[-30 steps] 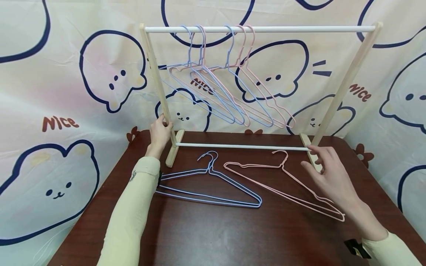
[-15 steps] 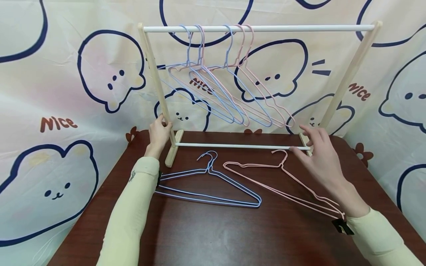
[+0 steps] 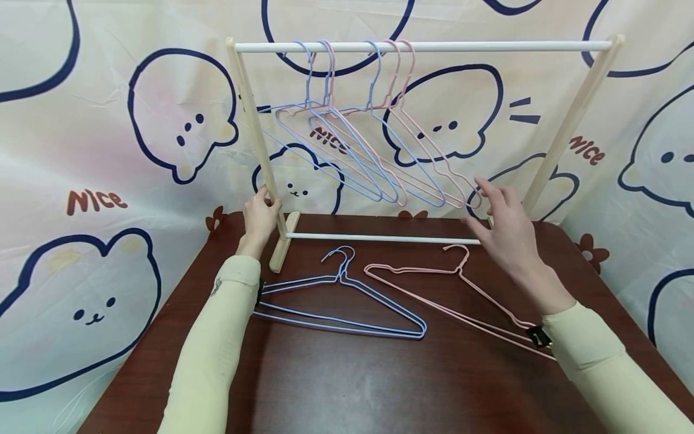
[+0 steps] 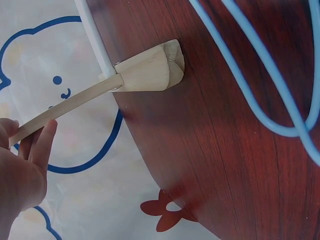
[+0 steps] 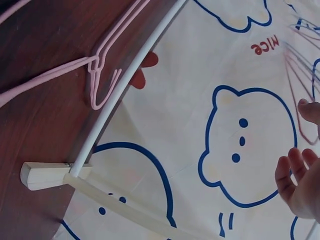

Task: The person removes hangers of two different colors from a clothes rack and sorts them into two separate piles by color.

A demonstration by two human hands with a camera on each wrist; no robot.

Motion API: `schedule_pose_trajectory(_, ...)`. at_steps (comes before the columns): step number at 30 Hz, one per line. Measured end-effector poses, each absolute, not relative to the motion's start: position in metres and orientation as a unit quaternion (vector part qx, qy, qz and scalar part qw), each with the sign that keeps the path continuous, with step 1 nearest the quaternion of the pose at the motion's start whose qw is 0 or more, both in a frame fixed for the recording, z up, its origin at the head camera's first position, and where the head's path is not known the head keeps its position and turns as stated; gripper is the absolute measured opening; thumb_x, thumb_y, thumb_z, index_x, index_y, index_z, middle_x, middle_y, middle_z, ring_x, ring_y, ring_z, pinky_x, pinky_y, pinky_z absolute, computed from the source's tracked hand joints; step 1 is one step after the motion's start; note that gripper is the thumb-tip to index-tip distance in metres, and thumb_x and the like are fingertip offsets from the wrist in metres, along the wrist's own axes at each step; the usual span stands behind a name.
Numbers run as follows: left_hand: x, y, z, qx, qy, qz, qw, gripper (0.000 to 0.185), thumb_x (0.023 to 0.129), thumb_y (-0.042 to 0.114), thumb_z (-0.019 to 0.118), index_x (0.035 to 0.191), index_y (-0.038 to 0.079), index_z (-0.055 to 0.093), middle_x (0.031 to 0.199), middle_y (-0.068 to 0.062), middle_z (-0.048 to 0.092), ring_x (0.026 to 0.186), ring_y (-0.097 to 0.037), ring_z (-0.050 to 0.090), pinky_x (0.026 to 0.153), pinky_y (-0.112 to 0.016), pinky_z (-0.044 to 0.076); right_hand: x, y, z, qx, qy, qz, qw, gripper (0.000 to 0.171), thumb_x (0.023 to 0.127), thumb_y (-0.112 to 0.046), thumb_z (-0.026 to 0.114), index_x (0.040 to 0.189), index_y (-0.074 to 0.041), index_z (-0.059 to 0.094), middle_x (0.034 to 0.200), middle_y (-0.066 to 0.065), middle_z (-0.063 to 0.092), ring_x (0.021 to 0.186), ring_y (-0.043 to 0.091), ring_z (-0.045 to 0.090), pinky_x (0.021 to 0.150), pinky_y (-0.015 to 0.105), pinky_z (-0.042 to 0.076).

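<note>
The left post point(image 3: 255, 123) of a small rack is pinched between the thumb and fingers of the left hand point(image 3: 260, 217), low on its length. The right hand point(image 3: 506, 229) is held spread, its thumb well apart from its slightly bent fingers, near the lower corner of the rightmost pink hanger point(image 3: 446, 159); whether the wire is touched cannot be told.

That hanger is hung by its hook from the white upper bar point(image 3: 504, 46), alongside other pink ones and blue hangers point(image 3: 378, 63), all slanted and partly overlapped. The posts are joined lower down by a thinner white bar point(image 3: 379, 239).

In front of the rack, a blue pair point(image 3: 343, 275) and a pink pair point(image 3: 461, 271) are laid flat, each nearly aligned, on a dark reddish-brown table point(image 3: 347, 386). The space behind is covered by a pale cloth point(image 3: 97, 150) printed with blue-outlined bears, brown flowers and the word "Nice".
</note>
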State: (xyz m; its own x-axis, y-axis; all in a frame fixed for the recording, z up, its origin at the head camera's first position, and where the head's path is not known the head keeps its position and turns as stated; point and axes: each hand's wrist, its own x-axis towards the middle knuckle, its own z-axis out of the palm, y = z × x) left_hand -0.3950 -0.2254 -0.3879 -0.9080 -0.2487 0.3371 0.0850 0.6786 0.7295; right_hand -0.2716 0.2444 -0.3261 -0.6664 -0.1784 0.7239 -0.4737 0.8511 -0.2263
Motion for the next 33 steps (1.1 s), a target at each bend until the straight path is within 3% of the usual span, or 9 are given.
schedule_pose_trajectory(7, -0.395, -0.225, -0.388, 0.038, -0.892, -0.397, 0.214, 0.039, 0.1, 0.019, 0.056, 0.139, 0.011, 0.055, 0.105, -0.022, 0.07, 0.091, -0.038, 0.07, 0.075, -0.05, 0.058, -0.285, 0.243, -0.324, 0.203, -0.89, 0.186, 0.363, 0.073, 0.086, -0.009, 0.076, 0.15, -0.017, 0.041, 0.107, 0.019, 0.054, 0.077, 0.025, 0.05, 0.055, 0.035, 0.037)
schedule_pose_trajectory(16, -0.394, -0.226, -0.388, 0.041, -0.891, -0.398, 0.215, 0.039, 0.1, 0.02, 0.057, 0.139, 0.012, 0.055, 0.106, -0.022, 0.07, 0.093, -0.038, 0.07, 0.077, -0.049, 0.058, -0.297, 0.246, -0.327, 0.231, -0.863, 0.172, 0.415, 0.063, 0.087, -0.001, 0.073, 0.144, -0.014, 0.05, 0.101, 0.012, 0.063, 0.069, 0.023, 0.059, 0.053, 0.036, 0.043)
schedule_pose_trajectory(24, -0.394, -0.226, -0.388, 0.052, -0.891, -0.398, 0.213, 0.04, 0.099, 0.02, 0.057, 0.139, 0.015, 0.055, 0.108, -0.021, 0.071, 0.092, -0.038, 0.071, 0.076, -0.049, 0.057, -0.3, 0.249, -0.328, 0.235, -0.854, 0.159, 0.437, 0.065, 0.085, -0.002, 0.075, 0.144, -0.011, 0.05, 0.096, 0.013, 0.065, 0.064, 0.025, 0.058, 0.049, 0.034, 0.04)
schedule_pose_trajectory(33, -0.394, -0.226, -0.387, 0.043, -0.894, -0.393, 0.209, 0.04, 0.1, 0.021, 0.055, 0.14, 0.014, 0.053, 0.107, -0.021, 0.071, 0.092, -0.038, 0.071, 0.074, -0.048, 0.056, -0.294, 0.248, -0.328, 0.233, -0.832, 0.171, 0.474, 0.055, 0.087, -0.003, 0.073, 0.139, -0.01, 0.056, 0.09, 0.011, 0.066, 0.061, 0.022, 0.055, 0.048, 0.029, 0.033)
